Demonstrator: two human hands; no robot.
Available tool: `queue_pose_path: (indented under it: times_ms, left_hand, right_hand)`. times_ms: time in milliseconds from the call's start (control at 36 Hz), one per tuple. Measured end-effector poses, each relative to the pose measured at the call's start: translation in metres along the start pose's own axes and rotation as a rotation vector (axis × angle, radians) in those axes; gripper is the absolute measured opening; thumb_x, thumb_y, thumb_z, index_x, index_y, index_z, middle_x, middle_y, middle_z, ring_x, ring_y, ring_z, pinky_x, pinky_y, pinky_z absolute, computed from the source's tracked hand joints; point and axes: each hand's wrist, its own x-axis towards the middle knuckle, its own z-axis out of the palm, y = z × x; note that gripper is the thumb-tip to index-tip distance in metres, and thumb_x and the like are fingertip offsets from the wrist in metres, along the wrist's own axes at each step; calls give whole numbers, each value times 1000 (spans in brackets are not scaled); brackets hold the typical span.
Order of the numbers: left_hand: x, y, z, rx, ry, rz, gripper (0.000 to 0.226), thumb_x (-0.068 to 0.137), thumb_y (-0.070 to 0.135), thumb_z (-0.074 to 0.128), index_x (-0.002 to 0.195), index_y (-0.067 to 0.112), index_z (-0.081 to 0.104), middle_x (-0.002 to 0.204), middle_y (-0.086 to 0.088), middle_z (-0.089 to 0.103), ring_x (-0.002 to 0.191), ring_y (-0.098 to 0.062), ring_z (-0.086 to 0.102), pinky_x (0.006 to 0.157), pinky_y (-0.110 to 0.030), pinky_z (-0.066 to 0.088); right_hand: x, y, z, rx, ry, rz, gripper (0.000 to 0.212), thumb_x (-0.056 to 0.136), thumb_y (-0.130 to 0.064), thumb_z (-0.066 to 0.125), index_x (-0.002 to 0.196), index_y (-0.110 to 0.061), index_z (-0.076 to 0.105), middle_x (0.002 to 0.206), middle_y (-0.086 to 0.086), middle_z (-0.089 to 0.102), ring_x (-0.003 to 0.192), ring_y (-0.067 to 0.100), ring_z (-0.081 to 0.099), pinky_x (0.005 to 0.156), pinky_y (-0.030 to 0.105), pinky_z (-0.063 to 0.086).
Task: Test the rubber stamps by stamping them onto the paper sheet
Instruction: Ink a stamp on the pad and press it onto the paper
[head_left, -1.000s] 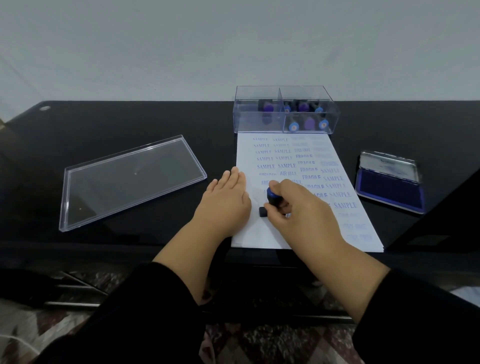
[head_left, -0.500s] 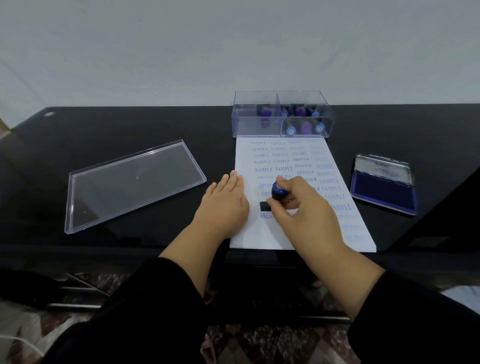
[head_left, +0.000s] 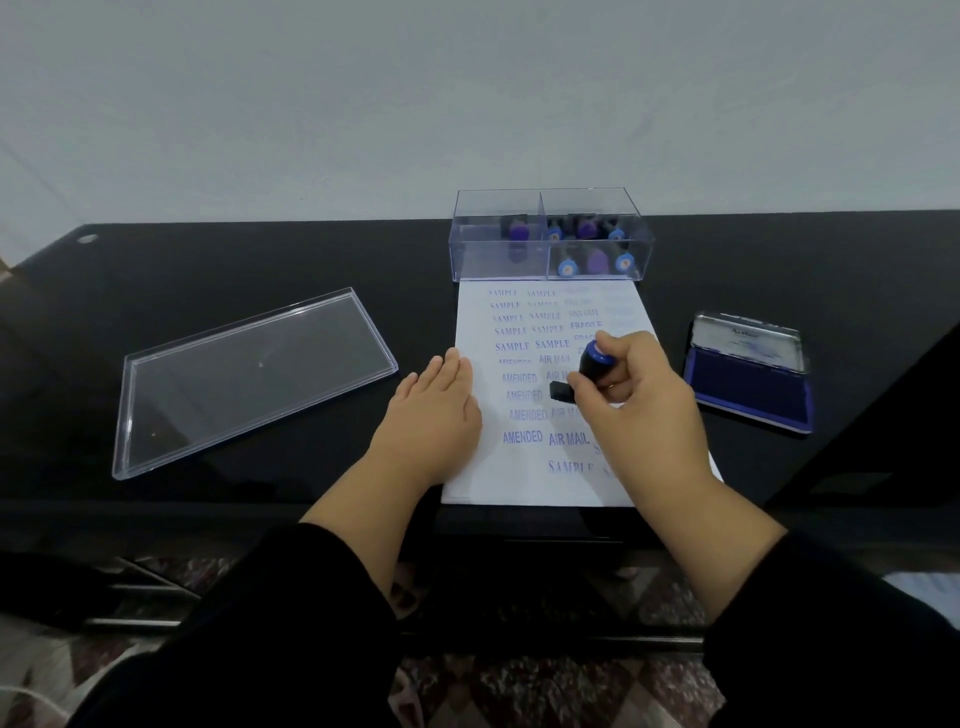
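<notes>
From the head camera, the left hand (head_left: 434, 410) lies flat, fingers straight, pressing the left edge of the paper sheet (head_left: 524, 470) at the worktop's (head_left: 311, 260) front edge. The right hand (head_left: 631, 395) grips a rubber stamp (head_left: 582, 371), fingers curled round it, at mid-sheet.

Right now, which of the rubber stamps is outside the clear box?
Only the blue-topped stamp gripped by the right hand, its base on the paper sheet. The others lie inside the clear box.
</notes>
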Motion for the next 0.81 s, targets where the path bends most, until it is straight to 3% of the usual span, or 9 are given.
queue_pose_path:
  times_ms: [195,417,584,695,750,806]
  left_hand:
    - [0,0,-1,0,-15,-7,52,103,23,13,153,14,1,160,1,-6,147,-12,-4,118,-30,-3]
    - [0,1,-5,27,-91,-21,53,103,27,11,152,14,-5,160,1,-10,147,-12,-7,117,-31,-5]
    - [4,3,-13,39,-215,-27,54,104,28,10,151,12,-11,159,-2,-16,146,-16,-11,117,-33,-6]
    - [5,4,-28,55,-304,-21,56,104,31,15,151,11,-8,159,-4,-14,147,-20,-6,120,-36,1]
    - [9,5,-38,63,-342,-43,56,104,31,17,152,11,-1,160,-4,-8,147,-24,3,120,-39,9]
    - [16,8,-50,71,-361,-67,50,104,27,21,150,9,19,159,-8,10,142,-29,21,116,-42,21]
  right_hand:
    - [1,-1,0,25,-14,16,27,86,-19,66,104,-32,51,77,-20,54,74,0,56,76,25,47]
    - [3,-13,-2,76,20,32,36,86,-18,66,90,-45,41,88,-23,54,79,-4,57,67,8,40]
    - [13,-22,-7,97,6,49,38,85,-13,66,82,-40,40,89,-16,53,78,2,56,64,18,42]
    - [26,-30,-16,46,-36,49,31,86,-11,64,91,-32,42,87,-17,50,76,3,54,66,28,47]
    - [35,-34,-20,7,-62,44,28,88,-11,61,92,-30,41,86,-16,49,75,5,54,65,31,47]
    - [46,-39,-21,-36,-83,34,26,88,-12,61,94,-29,41,85,-14,49,78,10,56,66,35,50]
